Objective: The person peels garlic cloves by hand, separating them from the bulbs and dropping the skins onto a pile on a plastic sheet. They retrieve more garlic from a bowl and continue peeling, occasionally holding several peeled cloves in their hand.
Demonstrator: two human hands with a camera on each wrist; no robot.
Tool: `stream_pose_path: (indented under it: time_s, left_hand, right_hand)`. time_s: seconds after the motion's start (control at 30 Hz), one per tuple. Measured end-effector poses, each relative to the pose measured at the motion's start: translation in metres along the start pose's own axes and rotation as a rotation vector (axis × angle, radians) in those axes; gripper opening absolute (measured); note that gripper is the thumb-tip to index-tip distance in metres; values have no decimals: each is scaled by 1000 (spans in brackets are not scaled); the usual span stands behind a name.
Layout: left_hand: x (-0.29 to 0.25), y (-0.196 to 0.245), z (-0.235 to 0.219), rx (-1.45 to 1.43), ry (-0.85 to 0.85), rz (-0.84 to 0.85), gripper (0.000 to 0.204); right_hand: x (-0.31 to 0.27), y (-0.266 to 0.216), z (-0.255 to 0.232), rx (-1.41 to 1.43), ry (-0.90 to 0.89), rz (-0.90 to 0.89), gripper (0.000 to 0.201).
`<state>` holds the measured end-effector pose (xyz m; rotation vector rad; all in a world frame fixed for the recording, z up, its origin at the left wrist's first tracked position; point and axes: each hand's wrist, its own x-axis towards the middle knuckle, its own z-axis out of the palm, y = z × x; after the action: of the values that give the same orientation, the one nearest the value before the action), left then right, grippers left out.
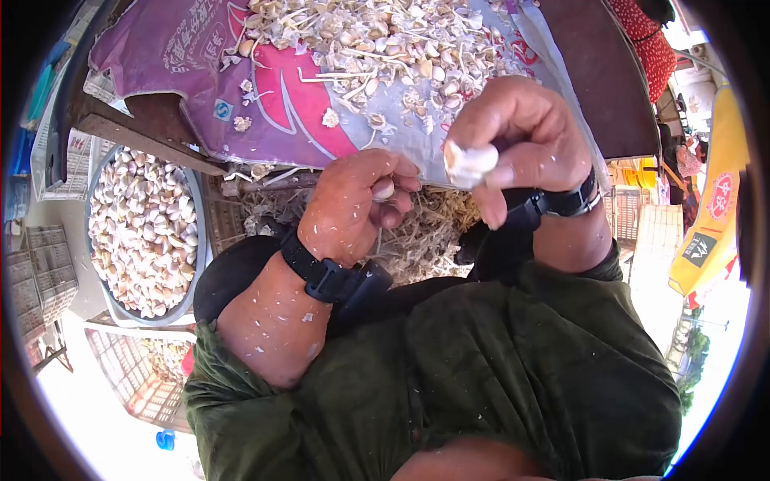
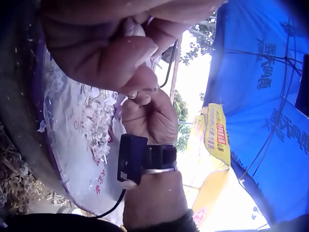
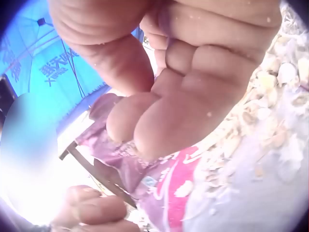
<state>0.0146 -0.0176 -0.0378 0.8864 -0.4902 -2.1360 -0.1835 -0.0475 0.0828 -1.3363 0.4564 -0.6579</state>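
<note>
Over the front edge of the purple and grey plastic sheet, my left hand curls its fingers round a garlic clove. The same clove shows between its fingers in the left wrist view. To its right, my right hand pinches a whitish garlic piece between thumb and fingers, with papery skin at one end. In the right wrist view the fingers hide this piece. The two hands are a short way apart in the head view. Bits of skin stick to the left hand and forearm.
A heap of garlic cloves, stalks and skins covers the sheet's far part. At the left stands a round tub full of cloves, near plastic crates. Dry husks lie below the sheet's edge. A blue canopy hangs overhead.
</note>
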Motion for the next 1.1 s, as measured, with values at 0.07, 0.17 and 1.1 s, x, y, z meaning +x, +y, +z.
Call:
stream_pose_path:
  time_s: [0.07,0.17,1.1]
  left_hand:
    - [-3,2,-2,4,-46,-34,27]
    - [-7,3,5,24,-10,26,24]
    - [2,2,6,-296,-163,-193,28]
  right_hand:
    - [16,-12,29,199,-520,-259,20]
    - [31,-20,46,198,-757,-404,21]
    - [9,39,-60,-683,621,230,8]
